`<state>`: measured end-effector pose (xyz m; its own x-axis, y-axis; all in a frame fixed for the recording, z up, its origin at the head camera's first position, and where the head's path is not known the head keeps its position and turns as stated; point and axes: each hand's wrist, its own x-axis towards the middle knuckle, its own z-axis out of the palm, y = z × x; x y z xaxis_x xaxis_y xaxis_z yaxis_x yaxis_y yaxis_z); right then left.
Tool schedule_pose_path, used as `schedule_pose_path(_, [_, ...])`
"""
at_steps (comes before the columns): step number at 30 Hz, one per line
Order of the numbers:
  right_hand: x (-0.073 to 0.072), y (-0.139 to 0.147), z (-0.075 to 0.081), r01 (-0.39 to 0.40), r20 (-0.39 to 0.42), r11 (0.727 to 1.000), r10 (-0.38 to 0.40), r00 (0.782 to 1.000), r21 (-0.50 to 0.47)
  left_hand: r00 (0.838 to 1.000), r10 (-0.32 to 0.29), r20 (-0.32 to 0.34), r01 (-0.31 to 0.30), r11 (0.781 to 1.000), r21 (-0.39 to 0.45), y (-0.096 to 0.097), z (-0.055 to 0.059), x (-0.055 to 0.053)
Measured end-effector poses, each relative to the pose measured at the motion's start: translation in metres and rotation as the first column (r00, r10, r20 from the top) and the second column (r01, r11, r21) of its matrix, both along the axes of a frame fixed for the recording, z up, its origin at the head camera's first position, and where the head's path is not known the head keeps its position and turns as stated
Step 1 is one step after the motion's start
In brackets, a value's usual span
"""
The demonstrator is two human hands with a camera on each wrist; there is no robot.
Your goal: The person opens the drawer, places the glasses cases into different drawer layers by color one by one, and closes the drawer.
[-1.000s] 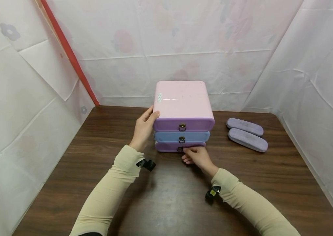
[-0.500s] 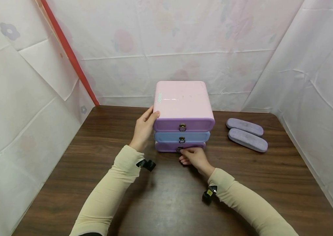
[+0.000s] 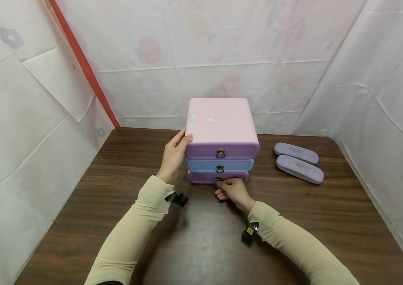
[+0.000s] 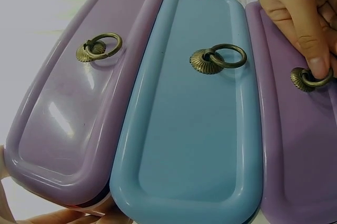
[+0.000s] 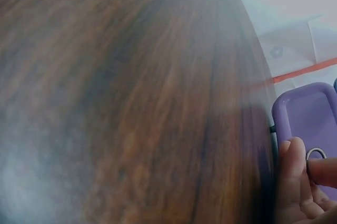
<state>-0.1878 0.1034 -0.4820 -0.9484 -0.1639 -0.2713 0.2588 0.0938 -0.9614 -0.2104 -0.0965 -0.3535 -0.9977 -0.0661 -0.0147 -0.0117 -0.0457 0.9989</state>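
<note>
A small cabinet with a pink top (image 3: 220, 120) stands on the table, its three drawers stacked. The top drawer (image 4: 79, 108) is purple, the middle drawer (image 4: 192, 129) is blue and the bottom drawer (image 3: 201, 177) is purple. All three look closed, each with a brass ring pull on its front. My left hand (image 3: 174, 158) rests against the cabinet's left side, thumb near the top front corner. At the bottom drawer, my right hand (image 3: 235, 191) pinches the ring pull (image 5: 316, 151) between thumb and finger; its other fingers curl below.
Two grey-purple oblong cases (image 3: 300, 169) lie side by side to the right of the cabinet on the dark wooden table (image 3: 144, 158). Pale patterned sheeting (image 3: 172, 47) hangs behind and on both sides, with a red strip (image 3: 83, 63) at the left corner.
My right hand has slid slightly left along the bottom drawer's front and now has its fingertips on the ring pull. The left hand and the cabinet look unmoved.
</note>
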Motion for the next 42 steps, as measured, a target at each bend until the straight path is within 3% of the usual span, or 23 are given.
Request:
schedule_pose_path(27, [-0.004,0.008,-0.001,-0.044,0.024,0.996,0.043,0.999,0.079,1.0,0.01,0.003,-0.01,1.0,-0.002,0.001,-0.001,-0.001])
schedule_pose_path(42, [0.009,0.011,0.002,-0.065,0.034,0.991,0.061,0.998,0.115,1.0,0.017,-0.013,-0.017,1.0,0.006,0.001,-0.003,-0.001])
